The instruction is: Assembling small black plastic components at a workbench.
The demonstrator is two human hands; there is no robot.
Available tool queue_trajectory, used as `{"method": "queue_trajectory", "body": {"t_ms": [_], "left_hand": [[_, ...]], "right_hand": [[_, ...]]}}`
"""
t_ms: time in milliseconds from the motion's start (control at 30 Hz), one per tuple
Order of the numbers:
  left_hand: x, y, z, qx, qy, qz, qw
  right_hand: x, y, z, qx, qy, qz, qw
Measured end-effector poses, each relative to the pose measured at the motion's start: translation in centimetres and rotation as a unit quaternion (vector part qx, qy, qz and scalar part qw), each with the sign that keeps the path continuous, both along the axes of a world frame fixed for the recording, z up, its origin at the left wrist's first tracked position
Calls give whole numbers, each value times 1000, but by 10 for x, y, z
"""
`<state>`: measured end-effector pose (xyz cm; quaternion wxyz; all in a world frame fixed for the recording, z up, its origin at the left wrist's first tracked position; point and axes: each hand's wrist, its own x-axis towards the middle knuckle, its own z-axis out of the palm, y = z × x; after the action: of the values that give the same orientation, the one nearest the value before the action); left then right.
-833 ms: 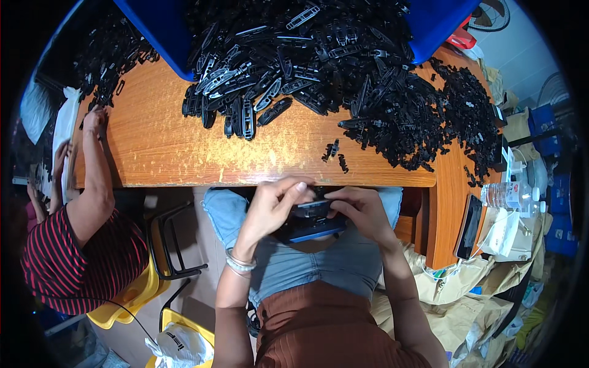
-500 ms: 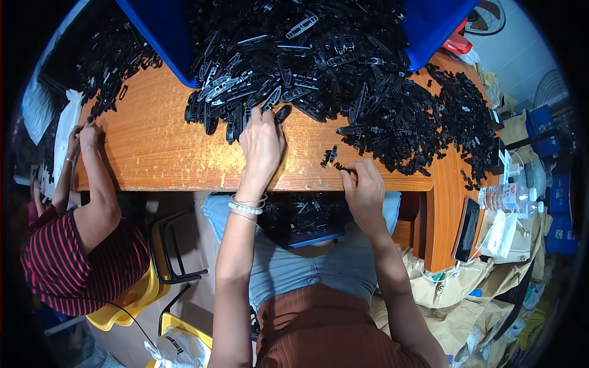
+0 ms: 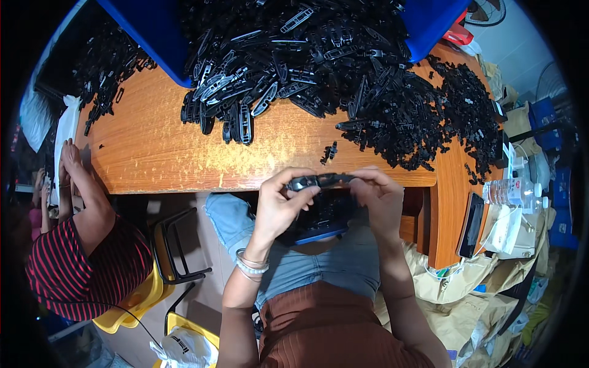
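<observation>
Just over the table's front edge, my left hand (image 3: 277, 201) pinches a glossy black plastic part (image 3: 302, 183) between thumb and fingers. Facing it, my right hand (image 3: 380, 199) is closed, its fingertips at a dark piece (image 3: 336, 178) that meets the black part; motion blur hides its exact shape. Beyond my hands lies a large heap of long black plastic parts (image 3: 264, 92), spilling between two blue walls. One small black clip-like piece (image 3: 329, 152) sits by itself on the wood, and smaller black pieces (image 3: 399, 141) are piled to the right.
The wooden table (image 3: 165, 147) has a worn front edge. A blue tray (image 3: 316, 236) with black parts rests at my lap. At left a person in a striped top (image 3: 92, 264) works at the table. Bottles (image 3: 506, 191) and a phone (image 3: 471, 224) lie at right, above brown paper bags (image 3: 460, 306).
My left hand has drawn back from the heap with a black part. My right hand has lifted from the table edge beside the small clip-like piece, and both hands now meet.
</observation>
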<state>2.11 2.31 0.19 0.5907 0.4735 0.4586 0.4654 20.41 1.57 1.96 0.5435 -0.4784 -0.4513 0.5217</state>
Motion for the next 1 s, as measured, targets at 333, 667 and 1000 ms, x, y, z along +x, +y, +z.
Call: {"method": "queue_trajectory", "body": {"t_ms": [333,667,1000], "left_hand": [[1,-13,17,-49,-74,-53,995],[-8,-18,13,12,3,-58,998],[-49,60,-10,269,486,231,799]], "right_hand": [[-10,-4,-7,263,-316,-32,911],[-2,-12,-18,22,-145,131,980],[-7,31,-23,272,-379,65,882]]}}
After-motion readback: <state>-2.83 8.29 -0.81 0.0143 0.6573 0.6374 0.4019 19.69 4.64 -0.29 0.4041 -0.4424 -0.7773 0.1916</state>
